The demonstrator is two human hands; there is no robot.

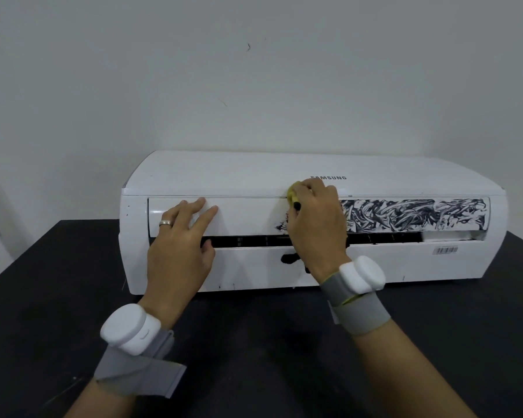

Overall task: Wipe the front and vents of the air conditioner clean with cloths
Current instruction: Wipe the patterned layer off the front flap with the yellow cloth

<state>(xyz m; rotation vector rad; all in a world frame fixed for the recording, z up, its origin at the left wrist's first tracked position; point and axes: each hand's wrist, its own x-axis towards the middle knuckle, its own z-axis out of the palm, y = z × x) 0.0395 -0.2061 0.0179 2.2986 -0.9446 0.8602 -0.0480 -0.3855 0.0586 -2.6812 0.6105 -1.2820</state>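
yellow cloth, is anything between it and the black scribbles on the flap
Nothing visible does. The right hand holds the yellow cloth against the flap just left of the black scribbles, which stretch rightward. The left hand rests on the flap's clean left part, off that path.

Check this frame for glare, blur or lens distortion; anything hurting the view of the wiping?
Head view: soft, even light, no harsh glare; wide-angle distortion bows the air conditioner; dark smears look sharp; right hand covers most of the yellow cloth.

White air conditioner (224, 173), black swirled smears on its flap (411, 215), yellow cloth (293, 191), black table (43, 297).
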